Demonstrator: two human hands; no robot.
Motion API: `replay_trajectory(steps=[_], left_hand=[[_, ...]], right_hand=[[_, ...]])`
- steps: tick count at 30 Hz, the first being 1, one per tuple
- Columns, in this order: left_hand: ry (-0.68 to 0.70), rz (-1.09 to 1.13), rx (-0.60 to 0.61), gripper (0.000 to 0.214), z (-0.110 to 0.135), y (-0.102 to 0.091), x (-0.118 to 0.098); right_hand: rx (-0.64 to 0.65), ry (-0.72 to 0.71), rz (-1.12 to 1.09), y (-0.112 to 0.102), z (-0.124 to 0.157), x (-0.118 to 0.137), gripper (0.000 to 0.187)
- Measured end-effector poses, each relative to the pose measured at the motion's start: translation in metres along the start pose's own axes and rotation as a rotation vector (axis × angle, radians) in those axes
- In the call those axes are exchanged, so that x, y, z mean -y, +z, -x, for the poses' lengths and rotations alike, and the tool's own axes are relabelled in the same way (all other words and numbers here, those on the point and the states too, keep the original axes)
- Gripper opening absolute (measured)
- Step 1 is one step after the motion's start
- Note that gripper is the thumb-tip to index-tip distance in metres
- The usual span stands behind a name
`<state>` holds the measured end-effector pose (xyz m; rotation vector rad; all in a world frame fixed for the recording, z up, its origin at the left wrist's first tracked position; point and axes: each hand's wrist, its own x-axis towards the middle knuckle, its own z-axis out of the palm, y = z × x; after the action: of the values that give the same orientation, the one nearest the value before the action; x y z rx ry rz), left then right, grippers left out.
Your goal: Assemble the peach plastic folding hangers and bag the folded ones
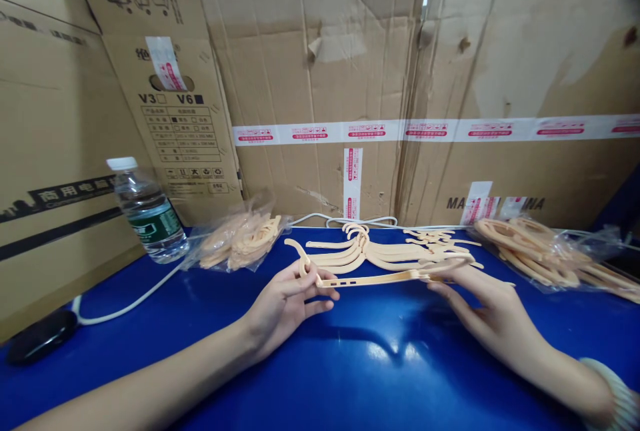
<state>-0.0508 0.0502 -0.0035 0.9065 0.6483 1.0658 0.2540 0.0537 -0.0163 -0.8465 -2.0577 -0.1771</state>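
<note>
A beige plastic clothes hanger (373,279) is held up between both hands, seen nearly edge-on, with small slots along its left part. My left hand (293,301) pinches its left end, where a curved piece sticks up past the thumb. At the other end, my right hand (493,311) is closed on it from the right; its fingertips partly hide the hanger there. Just behind, several beige hangers (340,259) lie stacked on the blue table (380,378), their hooks pointing to the back. More thin beige pieces (433,238) lie behind my right hand.
Clear bags of beige hanger parts lie left (245,241) and right (537,251). A water bottle (153,218) stands at the left, near a black computer mouse (43,336). A white cable (125,316) crosses the table. Cardboard boxes (310,84) wall the back.
</note>
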Motion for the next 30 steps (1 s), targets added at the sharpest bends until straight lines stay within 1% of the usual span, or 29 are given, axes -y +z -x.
replay_trajectory(steps=[3,6,10,13,16,19,23,26,28,30], left_hand=[[0.009,-0.016,-0.024,0.024,-0.001,0.0,0.001],[0.025,-0.048,-0.084,0.029,-0.002,0.0,0.005],[0.082,-0.077,-0.161,0.036,-0.003,-0.001,0.009],[0.136,-0.094,-0.187,0.038,-0.003,-0.001,0.012],[0.167,-0.097,-0.206,0.042,-0.002,0.0,0.013],[0.182,-0.105,-0.252,0.047,-0.001,0.002,0.014],[0.175,-0.112,-0.322,0.051,-0.001,0.005,0.012],[0.171,-0.117,-0.362,0.052,-0.001,0.008,0.008],[0.158,-0.145,-0.377,0.048,0.0,0.011,0.006],[0.117,-0.214,-0.367,0.039,0.005,0.015,0.008]], right_hand=[[0.01,-0.014,-0.019,-0.001,0.0,0.002,0.015],[0.029,-0.027,-0.04,-0.002,0.0,0.005,0.018],[0.07,-0.058,-0.062,-0.002,0.0,0.01,0.018],[0.1,-0.076,-0.08,-0.002,0.001,0.014,0.018],[0.115,-0.071,-0.088,-0.002,0.001,0.017,0.018],[0.104,-0.051,-0.095,-0.003,0.001,0.02,0.021],[0.069,0.026,-0.097,-0.001,0.003,0.021,0.019],[0.043,0.143,-0.116,0.002,0.005,0.019,0.017],[0.031,0.23,-0.156,0.002,0.005,0.016,0.018],[0.012,0.301,-0.199,0.001,0.002,0.012,0.018]])
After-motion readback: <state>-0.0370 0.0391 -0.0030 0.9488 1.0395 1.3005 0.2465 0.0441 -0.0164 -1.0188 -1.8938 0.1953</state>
